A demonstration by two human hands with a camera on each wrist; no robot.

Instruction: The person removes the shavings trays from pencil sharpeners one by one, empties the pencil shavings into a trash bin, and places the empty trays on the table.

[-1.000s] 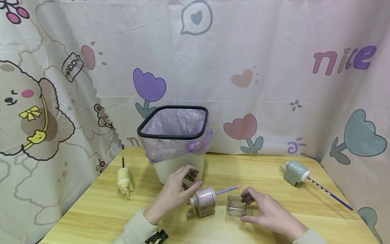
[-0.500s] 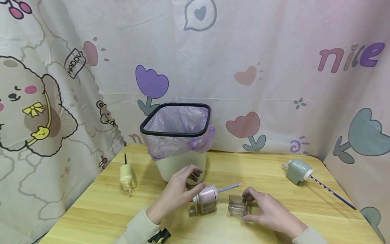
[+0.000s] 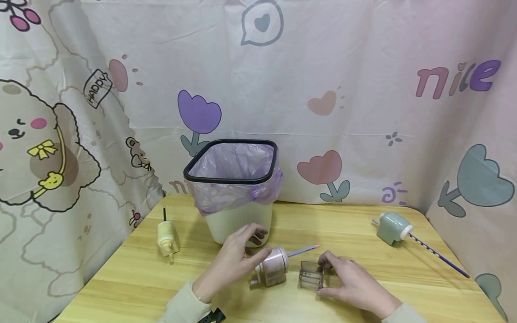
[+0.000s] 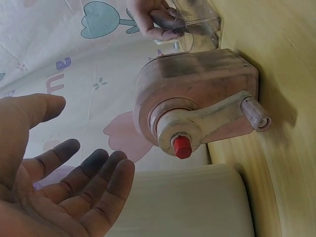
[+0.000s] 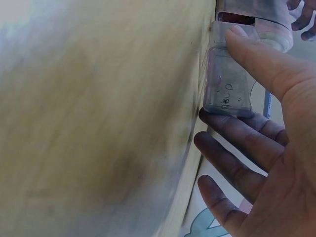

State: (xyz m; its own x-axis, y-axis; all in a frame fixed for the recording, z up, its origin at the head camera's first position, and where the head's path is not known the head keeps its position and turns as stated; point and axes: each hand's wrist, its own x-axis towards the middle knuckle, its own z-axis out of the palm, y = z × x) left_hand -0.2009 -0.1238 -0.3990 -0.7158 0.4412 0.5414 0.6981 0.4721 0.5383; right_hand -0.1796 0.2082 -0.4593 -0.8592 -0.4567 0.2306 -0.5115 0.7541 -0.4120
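A pink crank pencil sharpener (image 3: 273, 267) sits on the table, a purple pencil (image 3: 303, 250) sticking out of its right end. Its crank (image 4: 217, 118) and a red tip show in the left wrist view. My left hand (image 3: 231, 262) hovers beside the sharpener, fingers loosely spread and holding nothing, the fingertips darkly smudged. My right hand (image 3: 353, 283) pinches a clear shavings drawer (image 3: 311, 275) between thumb and fingers, low over or on the tabletop. The drawer is just right of the sharpener, apart from it in the head view.
Behind the left hand stands a white bin (image 3: 238, 222) with a purple liner. A yellow sharpener (image 3: 167, 237) with a dark pencil lies at left, a grey-green sharpener (image 3: 392, 228) with a patterned pencil (image 3: 438, 255) at right. A printed curtain (image 3: 363, 67) backs the table.
The right hand and clear drawer have shifted slightly left, nearer the pink sharpener. The left hand has edged right, its thumb now covering the sharpener's red tip in the head view.
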